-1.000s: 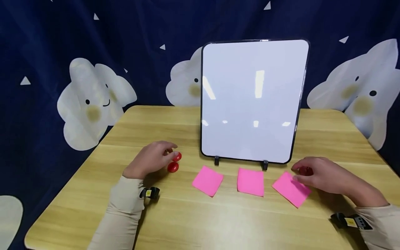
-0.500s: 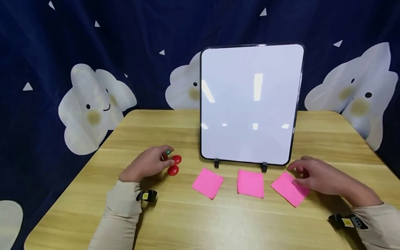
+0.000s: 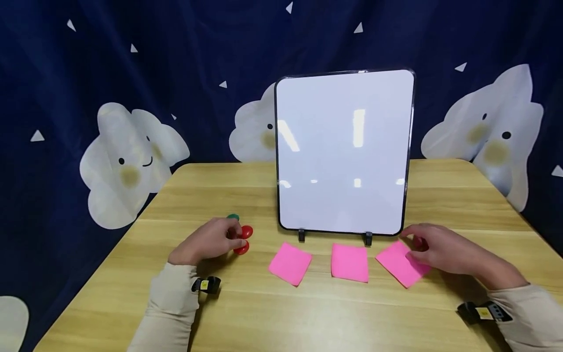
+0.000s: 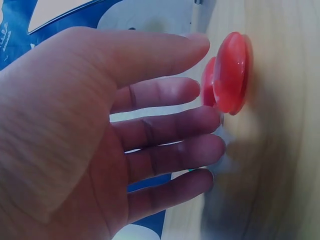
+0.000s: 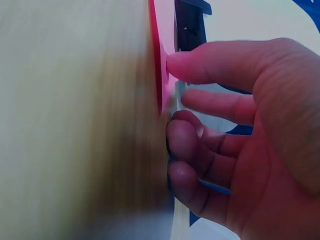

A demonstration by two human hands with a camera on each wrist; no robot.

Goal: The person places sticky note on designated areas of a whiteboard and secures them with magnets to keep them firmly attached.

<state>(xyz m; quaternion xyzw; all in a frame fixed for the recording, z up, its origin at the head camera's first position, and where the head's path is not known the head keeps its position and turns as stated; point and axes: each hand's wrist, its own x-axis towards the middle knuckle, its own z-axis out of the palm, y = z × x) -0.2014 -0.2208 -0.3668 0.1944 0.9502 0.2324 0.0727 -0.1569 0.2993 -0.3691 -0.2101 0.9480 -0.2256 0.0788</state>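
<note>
My left hand (image 3: 211, 238) hovers beside two glossy red round pieces, a far one (image 3: 247, 231) and a near one (image 3: 241, 248), at the table's left. Its thumb and fingertips come close to them. The left wrist view shows the fingers spread, fairly straight, with one red piece (image 4: 232, 75) just beyond the thumb tip. Partly behind the fingers is a green round piece (image 3: 233, 217). My right hand (image 3: 444, 247) lies over the rightmost pink sticky note (image 3: 401, 266). Its thumb touches that note (image 5: 165, 45), while the other fingers bend loosely with nothing visible between them.
A whiteboard (image 3: 345, 151) with a black frame stands upright on small black feet (image 3: 368, 238) at the back. Before it lie a left pink note (image 3: 290, 264) and a middle one (image 3: 349, 262) on the wooden table (image 3: 316, 313). A dark blue cloud-patterned curtain (image 3: 198, 63) hangs behind.
My left hand has shifted from the far red piece toward the near one, uncovering the green piece. The right hand stays over its note. The head view has tilted up slightly.
</note>
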